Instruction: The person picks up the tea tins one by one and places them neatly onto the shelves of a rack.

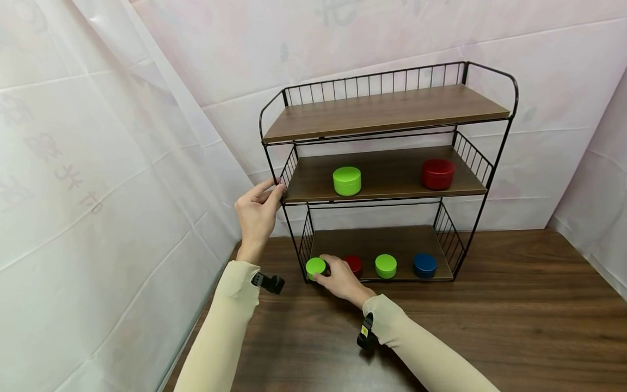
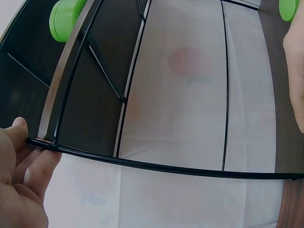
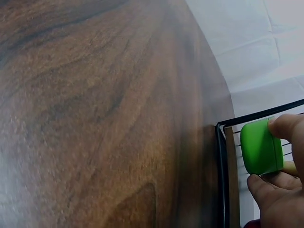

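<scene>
At the left end of the bottom shelf, my right hand [image 1: 341, 279] grips a small round green tin [image 1: 315, 268] between thumb and fingers. The right wrist view shows that green tin [image 3: 260, 146] near the frame's corner. My left hand [image 1: 259, 211] pinches the black wire frame's left upright at middle-shelf height; in the left wrist view its thumb and fingers [image 2: 42, 172] lie around the rod. Beside my right hand, a red tin [image 1: 353, 264] is partly hidden. Further right on that shelf stand another green tin [image 1: 386, 265] and a blue tin [image 1: 424, 265].
The three-tier shelf rack [image 1: 387, 111] stands on a wooden table [image 1: 539, 305]. Its middle shelf bears a larger green tin [image 1: 346, 181] and a larger red tin [image 1: 438, 174]. White patterned cloth [image 1: 122, 163] hangs at the left and behind.
</scene>
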The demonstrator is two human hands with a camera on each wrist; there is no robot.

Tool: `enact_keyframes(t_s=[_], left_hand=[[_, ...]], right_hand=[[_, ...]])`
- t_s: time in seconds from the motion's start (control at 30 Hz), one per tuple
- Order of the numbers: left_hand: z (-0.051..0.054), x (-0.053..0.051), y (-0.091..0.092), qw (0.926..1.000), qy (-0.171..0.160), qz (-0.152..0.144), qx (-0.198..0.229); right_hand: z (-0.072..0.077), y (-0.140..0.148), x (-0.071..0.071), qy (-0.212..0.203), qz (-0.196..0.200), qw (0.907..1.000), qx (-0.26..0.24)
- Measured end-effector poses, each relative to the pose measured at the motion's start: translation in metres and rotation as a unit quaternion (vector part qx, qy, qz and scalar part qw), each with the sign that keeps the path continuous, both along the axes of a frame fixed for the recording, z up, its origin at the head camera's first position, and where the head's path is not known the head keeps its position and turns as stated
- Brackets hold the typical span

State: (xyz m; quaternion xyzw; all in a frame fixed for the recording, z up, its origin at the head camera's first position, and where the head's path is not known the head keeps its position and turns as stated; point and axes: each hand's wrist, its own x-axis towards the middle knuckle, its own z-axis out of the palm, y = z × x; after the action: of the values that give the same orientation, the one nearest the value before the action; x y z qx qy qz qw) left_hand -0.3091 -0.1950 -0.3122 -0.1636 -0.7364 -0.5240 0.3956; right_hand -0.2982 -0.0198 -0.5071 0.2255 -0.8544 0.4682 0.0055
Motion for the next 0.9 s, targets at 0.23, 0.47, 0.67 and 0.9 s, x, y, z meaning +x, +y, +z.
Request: enact_keyframes(t_s=[0.23, 0.47, 0.67, 0.9], left_hand=[[0.001, 0.0004, 0.0027, 0.9998, -0.009, -0.005, 0.018], [0.0015, 0.001, 0.0033, 0.9994, -0.009, -0.017, 0.028], [0.0015, 0.0002, 0.0026, 0.9997, -0.012, -0.013, 0.019], [0.0009, -0.0001, 0.0014, 0.9997, -0.011, -0.014, 0.017]], right_hand=[[-0.0046, -0.0041, -0.0007, -0.007, 0.0, 0.9999, -0.008], [-0.009, -0.0041, -0.0025, -0.01, -0.012, 0.9999, -0.004], [-0.0095, -0.0022, -0.0035, -0.008, -0.014, 0.9998, -0.009], [-0.0075, -0.002, -0.0015, -0.024, -0.019, 0.9994, -0.015]])
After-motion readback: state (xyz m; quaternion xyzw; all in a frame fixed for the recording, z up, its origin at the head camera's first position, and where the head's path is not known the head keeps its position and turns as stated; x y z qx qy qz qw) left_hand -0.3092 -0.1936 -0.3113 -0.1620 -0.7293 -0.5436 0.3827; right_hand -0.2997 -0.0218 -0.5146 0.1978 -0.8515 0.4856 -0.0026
